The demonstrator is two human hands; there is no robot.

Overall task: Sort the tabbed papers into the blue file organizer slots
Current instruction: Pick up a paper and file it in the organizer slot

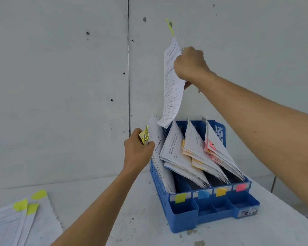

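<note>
The sheet hung nearly upright in the air above the blue file organizer. Its long axis ran from twelve o'clock down to six, with its yellow tab sticking out at the top and its lower end curling toward seven. My right hand gripped it by the right edge of its upper half, fingers curled tight round the paper, so the sheet lay at nine o'clock from my fist. Its bottom edge hovered just above the back of the organizer, apart from the papers there.

I judged it belonged in the leftmost slot, the one marked by the yellow label on the front rail. That slot lay between six and seven o'clock from the sheet's bottom edge. My left hand was the nearer one to it, pinching the tabbed corner of the yellow-tabbed bundle that stood in that slot (whether this opened a clear gap I could not see). As I read it, the next move called for a drop along the sheet's own length, a touch to the left.

The other slots held fanned papers, the rightmost with pink tabs. On the table at eight o'clock lay a loose pile of more yellow-tabbed sheets.
</note>
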